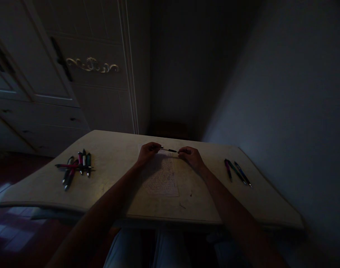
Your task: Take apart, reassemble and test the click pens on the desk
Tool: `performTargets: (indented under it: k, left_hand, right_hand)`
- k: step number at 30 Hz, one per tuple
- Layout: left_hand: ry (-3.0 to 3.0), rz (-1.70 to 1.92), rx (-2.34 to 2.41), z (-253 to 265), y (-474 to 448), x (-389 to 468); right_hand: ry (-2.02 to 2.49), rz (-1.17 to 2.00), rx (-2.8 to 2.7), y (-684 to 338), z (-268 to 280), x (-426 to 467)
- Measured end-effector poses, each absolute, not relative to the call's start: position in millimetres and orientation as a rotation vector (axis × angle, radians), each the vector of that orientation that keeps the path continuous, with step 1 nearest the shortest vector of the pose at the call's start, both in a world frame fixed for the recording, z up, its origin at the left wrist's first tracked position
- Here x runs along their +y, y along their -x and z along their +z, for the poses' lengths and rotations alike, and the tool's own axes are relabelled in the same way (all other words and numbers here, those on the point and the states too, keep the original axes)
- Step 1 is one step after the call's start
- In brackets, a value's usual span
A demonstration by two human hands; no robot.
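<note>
Left fingers (pixel 157 146), right fingers (pixel 183 150) pinching pen (pixel 169 149) at opposite ends, shaft spanning between.

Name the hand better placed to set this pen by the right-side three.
Probably the right hand: it is at the dark tip of the pen, nearer the three pens; the left hand, at the other end, is farther.
</note>
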State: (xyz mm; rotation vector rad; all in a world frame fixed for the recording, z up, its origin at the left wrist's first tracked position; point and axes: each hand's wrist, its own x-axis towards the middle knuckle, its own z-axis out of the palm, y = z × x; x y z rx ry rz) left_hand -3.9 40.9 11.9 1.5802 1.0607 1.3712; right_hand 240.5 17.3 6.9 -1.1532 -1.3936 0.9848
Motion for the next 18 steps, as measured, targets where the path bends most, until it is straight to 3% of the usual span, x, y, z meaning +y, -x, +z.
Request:
performTargets:
  k: [18]
  left_hand:
    - [-1.635,1.336,0.941,17.8,0.6,32.0]
  right_hand:
    - [1.159,1.032,-1.363,-232.5,4.3,14.3]
